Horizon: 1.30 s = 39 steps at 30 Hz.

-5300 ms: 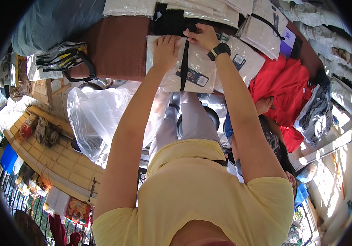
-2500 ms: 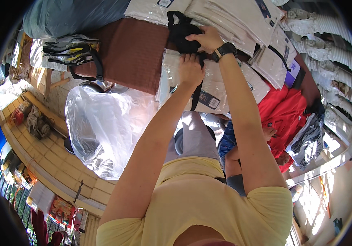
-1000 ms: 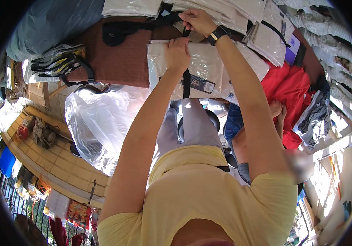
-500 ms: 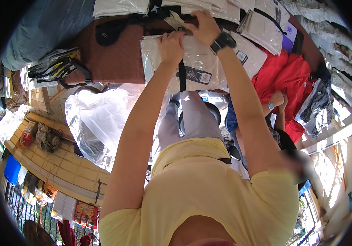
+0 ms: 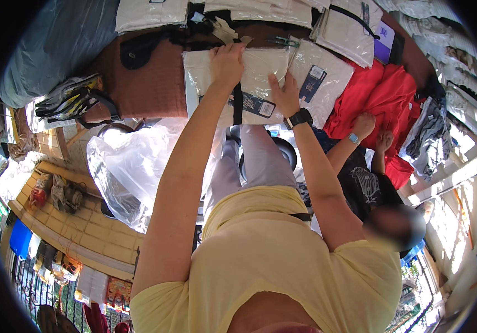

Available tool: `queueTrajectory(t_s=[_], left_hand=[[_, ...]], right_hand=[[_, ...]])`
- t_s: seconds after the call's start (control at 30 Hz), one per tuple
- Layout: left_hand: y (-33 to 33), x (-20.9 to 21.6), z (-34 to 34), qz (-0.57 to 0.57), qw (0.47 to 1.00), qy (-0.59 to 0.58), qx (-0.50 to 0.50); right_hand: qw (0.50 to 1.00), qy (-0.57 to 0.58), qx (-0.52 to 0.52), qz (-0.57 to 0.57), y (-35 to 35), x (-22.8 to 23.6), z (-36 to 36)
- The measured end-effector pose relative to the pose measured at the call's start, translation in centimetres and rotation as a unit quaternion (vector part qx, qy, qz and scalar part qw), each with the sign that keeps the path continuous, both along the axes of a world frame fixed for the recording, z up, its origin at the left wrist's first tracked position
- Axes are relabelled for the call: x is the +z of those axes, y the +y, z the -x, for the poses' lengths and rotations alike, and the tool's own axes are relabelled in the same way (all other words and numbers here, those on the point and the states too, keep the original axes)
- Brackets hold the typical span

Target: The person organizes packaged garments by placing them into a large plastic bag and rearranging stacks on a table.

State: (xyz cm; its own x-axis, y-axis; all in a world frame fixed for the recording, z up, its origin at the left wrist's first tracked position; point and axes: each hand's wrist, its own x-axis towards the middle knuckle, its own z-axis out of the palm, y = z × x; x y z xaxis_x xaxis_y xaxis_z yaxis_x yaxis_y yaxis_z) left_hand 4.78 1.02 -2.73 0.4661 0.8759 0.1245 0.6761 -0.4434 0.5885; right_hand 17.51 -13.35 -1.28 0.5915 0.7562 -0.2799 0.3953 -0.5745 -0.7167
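A stack of cream garments in clear plastic sleeves (image 5: 260,65) lies on the brown table before me, with a dark label on its front. A black strap (image 5: 238,108) runs down over it. My left hand (image 5: 227,64) is closed at the stack's far edge, over the strap's upper part; its fingertips are partly hidden. My right hand (image 5: 286,99) rests on the stack's right side with fingers apart, holding nothing. Just right of it lies another bagged cream garment (image 5: 322,77) with a dark tag.
Bundled cream packages (image 5: 346,33) with a black band stand far right, and more bagged garments (image 5: 152,15) line the far side. A green tool (image 5: 283,41) lies beyond my stack. To the right, a co-worker's hands (image 5: 364,125) handle red cloth (image 5: 374,97). Clear plastic (image 5: 133,172) hangs left.
My right hand has left the far edge beside my left hand and come nearer, onto the stack's right side. My left hand stays at the far edge. The co-worker's hands have shifted on the red cloth.
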Motion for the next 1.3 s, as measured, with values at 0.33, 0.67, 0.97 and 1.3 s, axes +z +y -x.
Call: queueTrajectory(t_s=[0.33, 0.67, 0.97, 1.3], left_hand=[[-0.2, -0.2, 0.7, 0.043, 0.993, -0.099, 0.051], [0.4, 0.3, 1.3, 0.002, 0.982, -0.149, 0.115], [0.7, 0.6, 0.9, 0.072, 0.971, -0.198, 0.115], [0.6, 0.6, 0.9, 0.04, 0.955, -0.247, 0.157]], right_hand=[[0.954, -0.051, 0.283, -0.089, 12.1, 1.4, -1.1], [0.91, -0.064, 0.373, 0.167, 19.8, -3.1, 2.2], [0.923, 0.108, 0.353, 0.107, 18.8, -4.8, -0.5], [0.897, -0.036, 0.418, 0.14, 19.5, -3.6, 2.4]])
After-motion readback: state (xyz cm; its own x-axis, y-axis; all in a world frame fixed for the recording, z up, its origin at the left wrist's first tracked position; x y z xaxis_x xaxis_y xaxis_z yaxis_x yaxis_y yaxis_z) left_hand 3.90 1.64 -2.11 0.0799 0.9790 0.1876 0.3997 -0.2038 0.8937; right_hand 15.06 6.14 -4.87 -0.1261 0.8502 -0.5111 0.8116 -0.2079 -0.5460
